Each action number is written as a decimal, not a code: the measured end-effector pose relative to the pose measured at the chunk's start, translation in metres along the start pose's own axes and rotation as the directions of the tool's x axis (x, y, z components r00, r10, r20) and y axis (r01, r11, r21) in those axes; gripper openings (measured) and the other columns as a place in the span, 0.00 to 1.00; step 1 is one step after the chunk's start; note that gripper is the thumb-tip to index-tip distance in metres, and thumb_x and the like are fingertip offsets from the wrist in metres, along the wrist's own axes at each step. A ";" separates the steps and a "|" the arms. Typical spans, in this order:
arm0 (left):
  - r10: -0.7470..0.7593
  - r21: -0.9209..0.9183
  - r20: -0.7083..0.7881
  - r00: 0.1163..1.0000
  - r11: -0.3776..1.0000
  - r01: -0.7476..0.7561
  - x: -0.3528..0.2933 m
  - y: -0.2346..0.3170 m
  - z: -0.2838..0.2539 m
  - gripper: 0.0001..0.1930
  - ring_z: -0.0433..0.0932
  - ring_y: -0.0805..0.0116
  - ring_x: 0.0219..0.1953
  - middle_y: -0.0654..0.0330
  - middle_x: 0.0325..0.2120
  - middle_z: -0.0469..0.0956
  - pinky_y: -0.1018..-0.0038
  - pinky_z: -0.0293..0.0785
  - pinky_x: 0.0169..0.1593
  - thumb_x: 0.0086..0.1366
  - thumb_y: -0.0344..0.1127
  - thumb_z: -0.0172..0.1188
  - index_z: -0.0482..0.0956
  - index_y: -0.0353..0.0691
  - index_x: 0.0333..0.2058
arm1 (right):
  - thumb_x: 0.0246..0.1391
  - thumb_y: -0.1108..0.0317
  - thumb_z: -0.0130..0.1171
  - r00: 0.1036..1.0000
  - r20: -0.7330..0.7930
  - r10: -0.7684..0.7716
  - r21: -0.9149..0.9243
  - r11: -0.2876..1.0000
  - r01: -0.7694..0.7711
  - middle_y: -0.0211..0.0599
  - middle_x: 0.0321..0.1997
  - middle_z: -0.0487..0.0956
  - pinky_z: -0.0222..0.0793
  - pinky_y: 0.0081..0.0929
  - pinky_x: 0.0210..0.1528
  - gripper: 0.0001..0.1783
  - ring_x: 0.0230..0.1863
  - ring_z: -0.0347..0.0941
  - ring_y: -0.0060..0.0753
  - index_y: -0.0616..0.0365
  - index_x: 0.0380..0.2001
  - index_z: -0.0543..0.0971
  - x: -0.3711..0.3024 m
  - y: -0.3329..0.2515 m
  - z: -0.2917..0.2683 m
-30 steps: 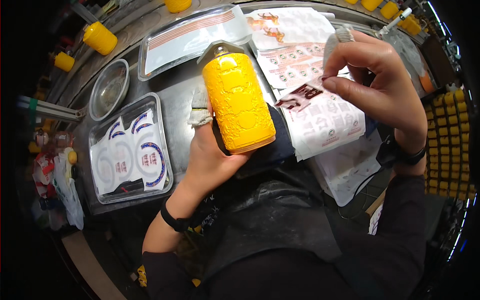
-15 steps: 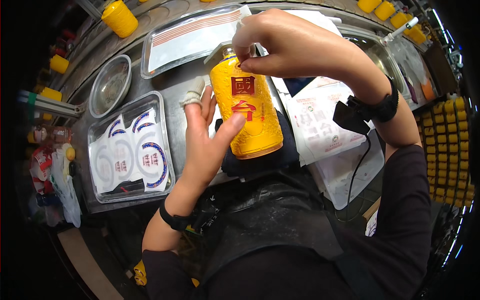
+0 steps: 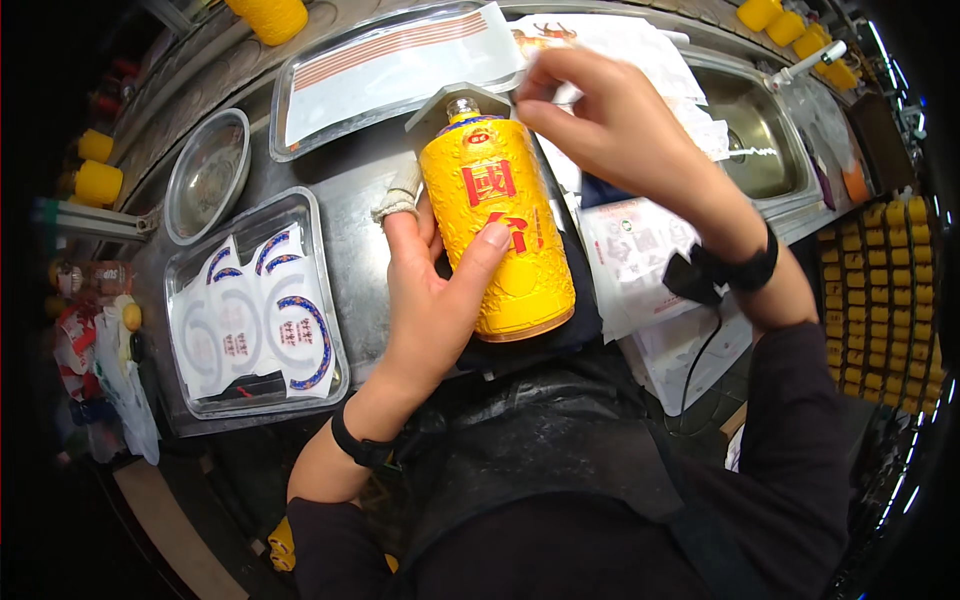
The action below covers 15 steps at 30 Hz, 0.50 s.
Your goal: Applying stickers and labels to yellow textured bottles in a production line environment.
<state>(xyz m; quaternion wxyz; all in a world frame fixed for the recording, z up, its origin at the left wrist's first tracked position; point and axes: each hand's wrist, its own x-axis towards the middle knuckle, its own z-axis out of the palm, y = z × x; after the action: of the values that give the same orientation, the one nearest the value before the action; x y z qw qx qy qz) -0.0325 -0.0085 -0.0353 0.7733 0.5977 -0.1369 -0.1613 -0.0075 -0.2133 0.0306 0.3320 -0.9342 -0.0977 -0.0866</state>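
Steadying yellow bottle (image 3: 522, 282): we judge stiff, breakable; take mid-body.
Left hand (image 3: 430, 312): grip clasps its side.
Right hand (image 3: 595, 112): curled; we can't tell pinch.

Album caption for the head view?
Left hand holds a yellow bottle with red characters; right hand hovers near its neck.

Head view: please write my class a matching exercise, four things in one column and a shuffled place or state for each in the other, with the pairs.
Column one
1. Left hand
2. Bowl
3. Sink
4. Striped sheet

Column two
A. right of the yellow bottle
B. lying in the upper tray
C. holding the bottle
D. rounded rim, left of the bottle

Pairs: 1-C, 2-D, 3-A, 4-B
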 end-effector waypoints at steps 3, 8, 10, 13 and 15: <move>-0.027 -0.168 -0.021 0.999 0.986 0.023 0.000 0.002 -0.001 0.28 0.71 0.61 0.57 0.43 0.57 0.67 0.67 0.68 0.59 0.64 0.31 0.60 0.53 0.30 0.55 | 0.59 0.62 0.59 0.990 -0.017 0.142 0.407 0.905 -0.123 0.23 0.34 0.75 0.65 0.15 0.30 0.12 0.31 0.67 0.11 0.60 0.38 0.75 -0.045 0.033 0.028; -0.078 -0.138 0.038 0.996 0.987 0.083 -0.001 0.002 -0.011 0.30 0.70 0.59 0.59 0.42 0.58 0.65 0.66 0.67 0.61 0.64 0.29 0.60 0.52 0.31 0.57 | 0.53 0.69 0.66 0.901 0.206 0.383 0.693 0.593 -0.411 0.31 0.48 0.67 0.65 0.08 0.35 0.23 0.34 0.68 0.10 0.61 0.49 0.67 -0.075 0.006 0.044; -0.071 -0.107 0.043 0.997 0.991 0.076 0.000 0.000 -0.010 0.31 0.70 0.60 0.58 0.43 0.57 0.66 0.66 0.67 0.60 0.63 0.29 0.60 0.51 0.31 0.57 | 0.53 0.69 0.65 0.905 0.184 0.383 0.719 0.576 -0.390 0.30 0.47 0.68 0.64 0.08 0.32 0.23 0.32 0.67 0.09 0.60 0.49 0.67 -0.076 0.007 0.049; -0.066 -0.112 0.044 0.997 0.991 0.071 0.000 0.002 -0.007 0.31 0.70 0.60 0.58 0.43 0.57 0.67 0.66 0.67 0.60 0.63 0.28 0.60 0.51 0.32 0.58 | 0.54 0.68 0.65 0.903 0.194 0.383 0.738 0.549 -0.392 0.27 0.46 0.68 0.60 0.07 0.27 0.23 0.29 0.65 0.07 0.59 0.49 0.67 -0.076 0.007 0.043; -0.065 -0.113 0.044 0.997 0.991 0.070 0.000 0.002 -0.007 0.31 0.70 0.60 0.58 0.44 0.57 0.66 0.66 0.67 0.60 0.63 0.28 0.60 0.51 0.32 0.59 | 0.54 0.67 0.65 0.893 0.226 0.389 0.733 0.536 -0.418 0.26 0.46 0.69 0.58 0.07 0.25 0.23 0.27 0.64 0.06 0.59 0.49 0.67 -0.075 0.006 0.041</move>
<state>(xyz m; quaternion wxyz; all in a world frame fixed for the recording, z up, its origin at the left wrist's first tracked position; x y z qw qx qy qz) -0.0301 -0.0021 -0.0355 0.7974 0.5535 -0.1226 -0.2068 -0.0743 -0.2012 -0.0217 0.7042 -0.7022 0.0871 0.0583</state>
